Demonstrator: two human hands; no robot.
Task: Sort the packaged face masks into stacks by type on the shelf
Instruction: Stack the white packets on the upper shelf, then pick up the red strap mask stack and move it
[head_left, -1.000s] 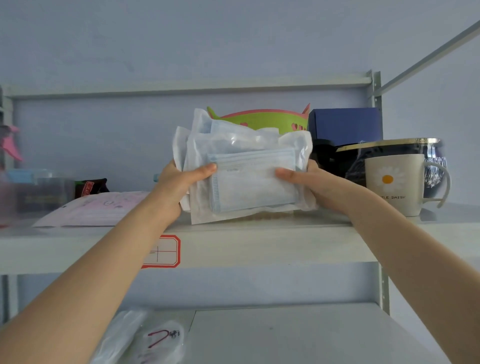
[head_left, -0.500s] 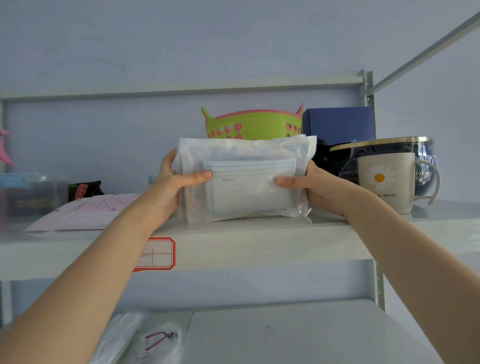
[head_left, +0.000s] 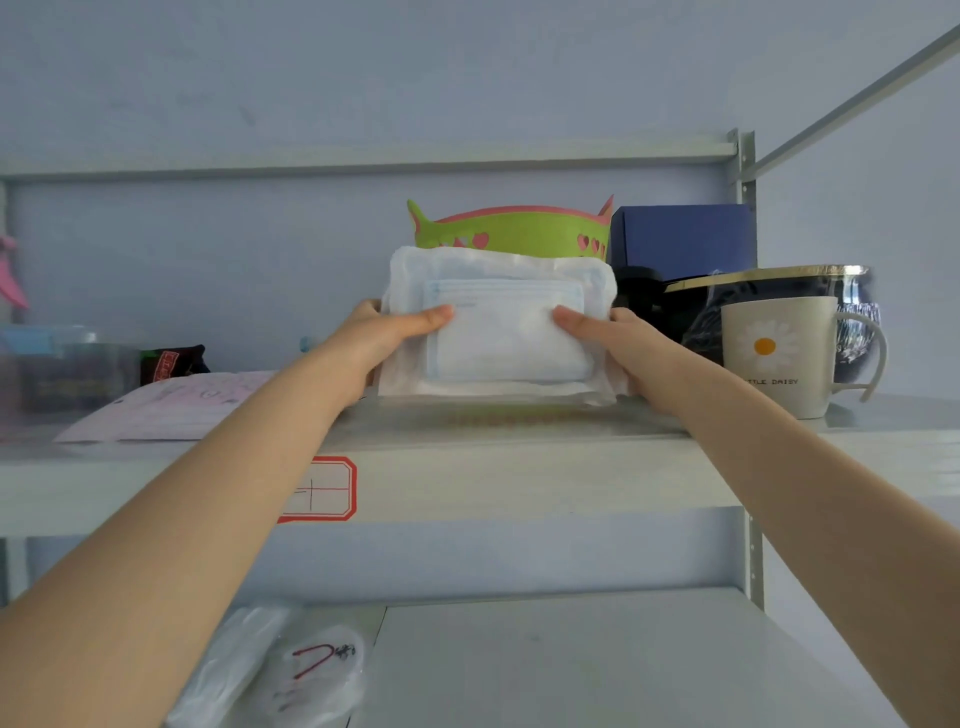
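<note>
A stack of packaged face masks (head_left: 501, 332), light blue masks in clear plastic wrappers, stands tilted on the upper shelf (head_left: 519, 467) with its lower edge on the shelf surface. My left hand (head_left: 387, 332) grips the stack's left side, thumb across the front. My right hand (head_left: 618, 338) grips the right side the same way. A flat pink-printed package (head_left: 171, 405) lies on the shelf to the left. More clear packets (head_left: 291, 670) lie on the lower shelf at bottom left.
Behind the stack stands a green basket (head_left: 506, 234) with pink hearts. To the right are a dark blue box (head_left: 680, 241), a foil-lidded black container (head_left: 769, 291) and a daisy mug (head_left: 779, 353). Clear containers (head_left: 57, 364) sit far left. A red-bordered label (head_left: 322, 488) marks the shelf edge.
The uneven, fanned packets have been squared into one neat stack and lowered onto the shelf; both hands have stayed on its sides and pushed it slightly further back.
</note>
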